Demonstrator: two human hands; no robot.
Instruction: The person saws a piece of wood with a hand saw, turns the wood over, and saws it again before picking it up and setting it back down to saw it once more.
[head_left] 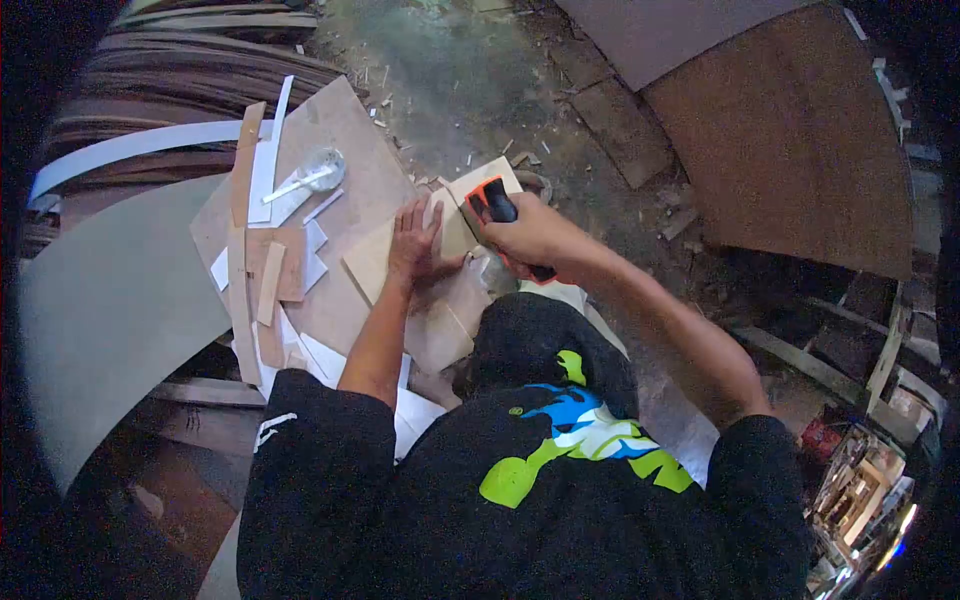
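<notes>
My right hand (530, 238) is wrapped round the black and orange handle of what looks like a handsaw (492, 197). Its blade is seen nearly edge-on, at the right part of a pale wooden board (375, 255). My left hand (414, 238) lies on that board with the fingers stretched out, just left of the saw. Under the board is a larger plywood sheet (365, 130). A small clear object (486, 268), too indistinct to name, sits close below my right hand.
On the plywood's left lie a clear plastic cup (322, 165), thin wood strips (270, 283) and white offcuts (262, 180). Stacked boards (180, 60) fill the far left. Large brown sheets (790, 150) stand at the right. Scraps litter the floor (450, 80).
</notes>
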